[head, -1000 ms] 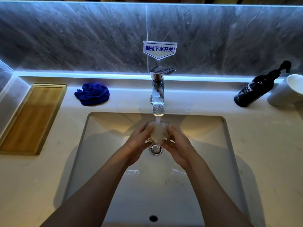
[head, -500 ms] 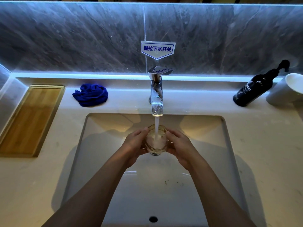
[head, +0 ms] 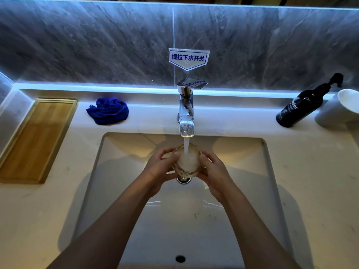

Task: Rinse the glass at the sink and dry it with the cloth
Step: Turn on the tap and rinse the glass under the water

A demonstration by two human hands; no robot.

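The tap (head: 186, 111) stands at the back centre of the sink (head: 258, 158) and is running; a white stream falls from its spout straight into the glass (head: 187, 162). The glass is held directly below the spout, over the basin and above the drain, mouth upward and tilted slightly toward the wall, with frothing water inside. The left hand (head: 158, 169) grips the glass on its left flank, fingers curled round the wall; the right hand (head: 214, 172) grips the opposite flank in like manner. Both forearms reach in over the near rim of the basin. The cloth (head: 107, 111), blue and bunched, lies on the worktop (head: 310, 181) to the left of the tap, near the back ledge and well apart from the glass. Further left of the tap a wooden tray (head: 35, 140) is set on the worktop. To the right of the tap a dark pump bottle (head: 300, 107) stands by the back ledge, with a white cup (head: 339, 109) just beside it on its far side. A small blue-lettered sign (head: 188, 58) is fixed to the grey stone wall directly above the tap.
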